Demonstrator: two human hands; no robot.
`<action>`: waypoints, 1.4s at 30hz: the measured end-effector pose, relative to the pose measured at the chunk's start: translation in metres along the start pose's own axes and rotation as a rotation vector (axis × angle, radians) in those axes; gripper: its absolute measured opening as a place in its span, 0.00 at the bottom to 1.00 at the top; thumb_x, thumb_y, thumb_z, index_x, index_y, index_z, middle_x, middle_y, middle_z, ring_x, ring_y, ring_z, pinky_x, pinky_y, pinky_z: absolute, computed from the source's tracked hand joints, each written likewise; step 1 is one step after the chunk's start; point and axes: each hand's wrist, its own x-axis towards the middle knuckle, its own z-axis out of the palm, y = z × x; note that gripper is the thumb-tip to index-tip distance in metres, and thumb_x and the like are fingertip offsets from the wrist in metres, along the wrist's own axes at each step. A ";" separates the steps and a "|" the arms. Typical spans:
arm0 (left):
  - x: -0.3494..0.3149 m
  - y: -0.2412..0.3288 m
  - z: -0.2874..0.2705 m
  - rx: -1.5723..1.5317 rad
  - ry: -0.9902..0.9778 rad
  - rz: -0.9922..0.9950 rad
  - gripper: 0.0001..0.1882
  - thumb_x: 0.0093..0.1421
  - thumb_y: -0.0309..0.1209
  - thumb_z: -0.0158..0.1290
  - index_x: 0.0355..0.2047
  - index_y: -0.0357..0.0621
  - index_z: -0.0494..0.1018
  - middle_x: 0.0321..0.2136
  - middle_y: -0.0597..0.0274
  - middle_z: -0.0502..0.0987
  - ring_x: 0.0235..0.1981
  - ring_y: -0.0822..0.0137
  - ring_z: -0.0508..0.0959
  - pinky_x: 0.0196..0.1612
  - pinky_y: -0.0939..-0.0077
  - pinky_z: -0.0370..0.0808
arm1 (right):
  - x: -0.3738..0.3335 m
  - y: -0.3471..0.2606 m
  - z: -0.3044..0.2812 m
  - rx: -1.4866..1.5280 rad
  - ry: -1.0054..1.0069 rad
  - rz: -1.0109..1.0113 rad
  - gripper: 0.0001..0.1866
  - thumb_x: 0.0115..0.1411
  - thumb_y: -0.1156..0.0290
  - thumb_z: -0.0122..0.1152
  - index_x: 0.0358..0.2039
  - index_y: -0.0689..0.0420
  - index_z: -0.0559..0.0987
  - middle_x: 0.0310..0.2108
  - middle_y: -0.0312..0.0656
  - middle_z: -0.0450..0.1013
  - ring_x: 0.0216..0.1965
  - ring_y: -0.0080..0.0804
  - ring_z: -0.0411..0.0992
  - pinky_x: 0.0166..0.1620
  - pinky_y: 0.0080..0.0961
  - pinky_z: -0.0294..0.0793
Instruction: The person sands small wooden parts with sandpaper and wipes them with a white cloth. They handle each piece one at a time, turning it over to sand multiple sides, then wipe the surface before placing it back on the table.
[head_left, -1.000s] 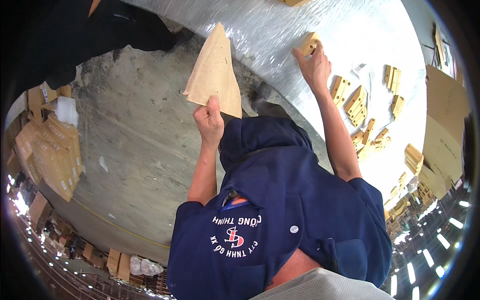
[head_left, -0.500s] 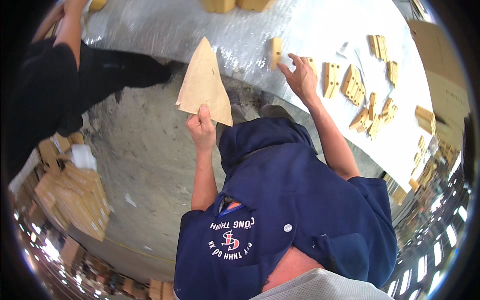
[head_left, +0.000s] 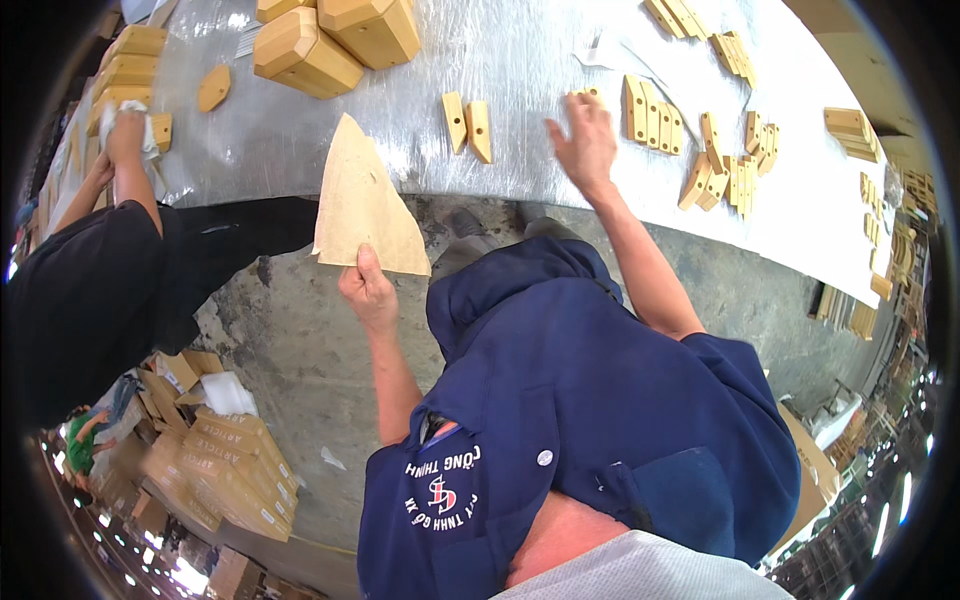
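Tan sheet (head_left: 365, 215), honey-yellow wooden pieces (head_left: 480, 143), silvery-white worktop (head_left: 520, 60)
Dark round dots mark the wooden pieces; the shirt (head_left: 620, 400) is navy with a white-and-red chest print (head_left: 437, 493), the concrete floor (head_left: 300, 360) mottled grey.

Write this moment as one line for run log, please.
Left hand: holding brown sheet | Right hand: open near wood pieces on table, contact unclear

left fingers (head_left: 353, 284): curled, pinching | right fingers (head_left: 580, 112): extended, palm down

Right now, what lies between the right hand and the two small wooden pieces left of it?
In the head view, only a bare stretch of shiny table lies between the right hand and the two small wooden pieces.
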 end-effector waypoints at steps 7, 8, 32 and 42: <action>-0.037 0.036 0.062 -0.491 0.013 -0.259 0.17 0.67 0.34 0.46 0.33 0.28 0.75 0.33 0.59 0.78 0.33 0.73 0.74 0.36 0.77 0.69 | -0.025 0.076 -0.002 -0.070 -0.077 -0.190 0.29 0.54 0.69 0.62 0.58 0.49 0.69 0.58 0.49 0.59 0.58 0.49 0.60 0.56 0.42 0.61; -0.042 0.041 0.069 -0.471 -0.021 -0.288 0.17 0.66 0.33 0.46 0.34 0.28 0.76 0.34 0.58 0.79 0.34 0.72 0.75 0.37 0.77 0.70 | -0.023 0.079 0.000 -0.077 -0.041 -0.217 0.29 0.54 0.69 0.61 0.58 0.49 0.69 0.58 0.49 0.59 0.58 0.49 0.60 0.56 0.42 0.61; -0.040 0.076 0.118 -0.017 0.023 0.169 0.24 0.68 0.34 0.44 0.16 0.31 0.66 0.10 0.62 0.64 0.15 0.74 0.61 0.19 0.69 0.58 | 0.027 0.007 -0.068 1.700 -0.950 0.425 0.25 0.68 0.57 0.48 0.58 0.61 0.63 0.31 0.46 0.75 0.26 0.30 0.75 0.31 0.27 0.77; -0.005 0.063 0.097 -0.047 0.159 0.156 0.23 0.69 0.37 0.43 0.21 0.32 0.68 0.14 0.70 0.64 0.17 0.78 0.59 0.20 0.74 0.54 | 0.042 0.010 0.026 0.334 -0.545 -0.017 0.27 0.67 0.56 0.42 0.59 0.61 0.63 0.25 0.58 0.76 0.29 0.55 0.76 0.33 0.48 0.74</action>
